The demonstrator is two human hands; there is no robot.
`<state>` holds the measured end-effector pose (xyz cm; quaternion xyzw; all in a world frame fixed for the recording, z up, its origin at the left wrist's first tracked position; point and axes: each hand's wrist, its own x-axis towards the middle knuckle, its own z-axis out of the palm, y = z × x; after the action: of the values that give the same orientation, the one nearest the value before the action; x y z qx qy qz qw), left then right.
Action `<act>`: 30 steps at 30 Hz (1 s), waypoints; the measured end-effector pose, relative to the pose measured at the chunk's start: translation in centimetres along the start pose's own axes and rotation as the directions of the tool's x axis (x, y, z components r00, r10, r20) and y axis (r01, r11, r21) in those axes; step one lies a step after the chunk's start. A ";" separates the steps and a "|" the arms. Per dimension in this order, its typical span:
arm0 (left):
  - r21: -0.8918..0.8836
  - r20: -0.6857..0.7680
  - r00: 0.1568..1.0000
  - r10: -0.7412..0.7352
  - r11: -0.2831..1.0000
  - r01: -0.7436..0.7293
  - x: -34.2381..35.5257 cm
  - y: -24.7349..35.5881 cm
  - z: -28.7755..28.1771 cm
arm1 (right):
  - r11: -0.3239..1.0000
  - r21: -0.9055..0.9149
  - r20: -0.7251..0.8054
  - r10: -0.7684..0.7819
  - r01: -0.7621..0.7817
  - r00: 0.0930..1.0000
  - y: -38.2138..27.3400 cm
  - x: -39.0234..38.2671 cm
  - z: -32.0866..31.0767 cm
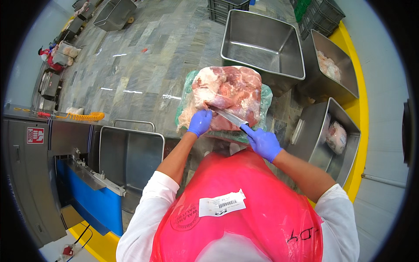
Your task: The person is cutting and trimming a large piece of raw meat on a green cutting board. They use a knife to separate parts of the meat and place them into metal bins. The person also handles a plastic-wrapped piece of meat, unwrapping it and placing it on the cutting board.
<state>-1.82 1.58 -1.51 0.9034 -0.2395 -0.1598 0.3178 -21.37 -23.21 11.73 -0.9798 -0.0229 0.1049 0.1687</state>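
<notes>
A large block of raw, fatty meat (233,89) rests on green plastic sheeting (265,96) at the centre of the head view. My gloved left hand (200,122) is closed on the edge of a pale flap at the meat's near-left side. My gloved right hand (262,142) grips the dark handle of a knife (229,117), whose blade lies against the meat near my left fingers; its tip is hard to make out.
Steel bins stand behind the meat (259,13), at right holding meat (336,43) and a wrapped piece (307,150), and at left (131,166). A machine with a blue belt (87,187) is left. Grey crates (321,17) stand back right; a yellow kerb (362,161) edges the wall.
</notes>
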 end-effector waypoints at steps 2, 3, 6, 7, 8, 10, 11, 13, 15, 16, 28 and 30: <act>0.015 0.046 0.997 -0.063 0.998 0.062 -0.6 0.6 -1.3 | 0.999 -0.032 -0.058 0.013 -0.015 0.998 1.4 -0.9 3.8; -0.002 0.059 0.995 -0.079 0.997 0.079 -0.8 0.4 -1.8 | 0.999 -0.036 -0.099 -0.005 0.001 0.995 2.3 -1.2 5.7; -0.036 0.069 0.994 -0.088 0.995 0.091 -1.2 -1.6 -2.3 | 0.998 -0.056 -0.181 -0.041 0.031 0.983 3.7 -1.0 7.9; -0.032 0.059 0.996 -0.068 0.997 0.070 -1.2 -2.4 -2.3 | 0.997 -0.061 -0.201 -0.049 0.037 0.978 3.7 -1.1 8.4; -0.034 0.049 0.998 -0.047 0.998 0.049 -1.0 -3.0 -2.0 | 0.996 -0.081 -0.183 -0.050 0.036 0.982 3.3 -1.0 7.8; -0.083 -0.003 0.999 -0.052 0.995 0.052 -1.1 -3.5 -1.5 | 0.991 -0.127 -0.147 -0.060 0.041 0.987 2.0 -0.6 3.7; -0.111 -0.031 0.998 -0.054 0.993 0.051 -1.1 -3.4 -1.4 | 0.987 -0.148 -0.146 -0.083 0.062 0.986 1.8 -0.3 1.7; -0.207 -0.105 0.994 -0.031 0.978 0.009 -0.9 -2.6 -1.2 | 0.976 -0.194 -0.128 -0.125 0.099 0.984 0.9 0.1 -2.1; -0.298 -0.169 0.985 -0.041 0.954 -0.012 -0.9 -2.6 -0.6 | 0.953 -0.298 -0.103 -0.093 0.058 0.990 -0.7 0.2 -5.3; -0.339 -0.192 0.980 -0.058 0.941 -0.011 -0.9 -2.9 -0.2 | 0.936 -0.349 -0.091 -0.083 0.046 0.992 -1.4 0.3 -6.7; -0.422 -0.284 0.959 0.006 0.897 -0.130 0.0 -4.7 1.5 | 0.870 -0.429 -0.006 -0.272 0.243 0.962 -3.7 1.8 -10.5; -0.467 -0.251 0.968 -0.021 0.879 -0.102 0.1 -3.7 1.0 | 0.855 -0.464 0.032 -0.243 0.230 0.969 -4.3 2.2 -10.6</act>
<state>-0.94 3.53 -4.67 0.8052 -0.1701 -0.0926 0.5605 -16.97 -22.42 22.52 -0.9826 -0.1653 0.0613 -0.0588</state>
